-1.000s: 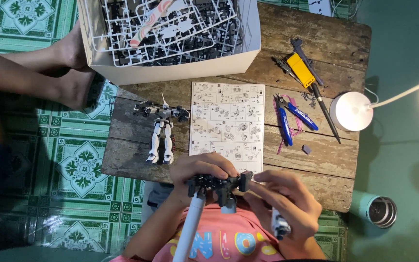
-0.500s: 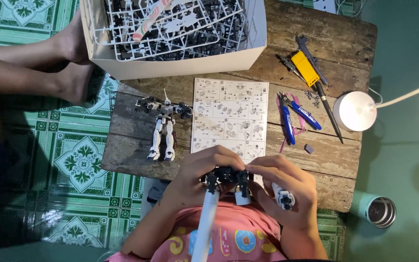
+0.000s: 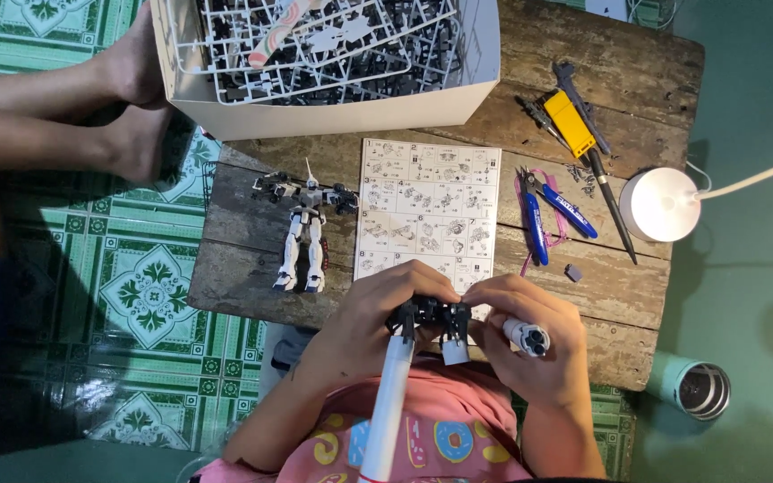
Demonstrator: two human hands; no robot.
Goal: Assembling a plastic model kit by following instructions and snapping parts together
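Both hands pinch the dark model assembly [image 3: 429, 315] just above the table's [image 3: 583, 295] near edge: my left hand [image 3: 378, 317] clamps one end, my right hand [image 3: 521, 326] the other, a white cylinder part [image 3: 527, 337] tucked under its fingers. To seat pieces well, I should press straight and evenly, checking the instruction sheet [image 3: 427, 210] beside the finished figure [image 3: 304, 228].

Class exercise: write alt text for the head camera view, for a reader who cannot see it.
Both hands, left hand and right hand, grip a small dark model part above a wooden table holding a robot figure, instruction sheet and blue nippers.
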